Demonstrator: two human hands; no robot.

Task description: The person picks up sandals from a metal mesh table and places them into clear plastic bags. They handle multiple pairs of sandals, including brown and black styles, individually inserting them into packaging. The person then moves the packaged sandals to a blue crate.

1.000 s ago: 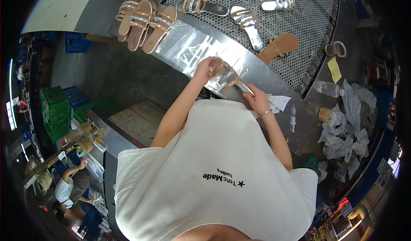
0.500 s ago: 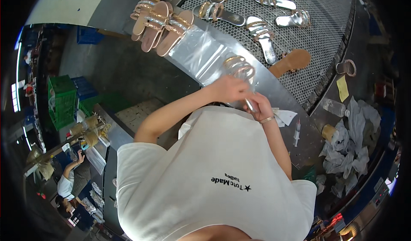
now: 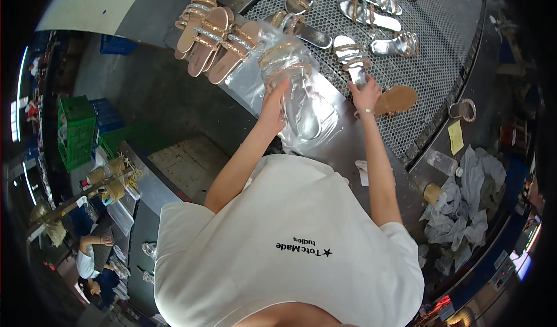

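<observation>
My left hand is closed on the edge of a silver sandal with braided straps, wrapped in clear plastic. It lies over a stack of clear plastic bags at the metal table edge. Farther right, my right hand has its fingers around the heel end of another silver sandal on the mesh belt. Beside that hand a sandal lies with its tan sole up. Several rose-coloured sandals stand close together left of the bags.
More silver sandals are spread over the mesh belt. To the right are a single sandal, a yellow paper, a plastic bottle and crumpled grey plastic. Green crates and a co-worker are at the left.
My hands have moved apart. The left has carried the plastic-wrapped sandal forward and left over the bags; the right has reached forward to a sandal on the mesh belt.
</observation>
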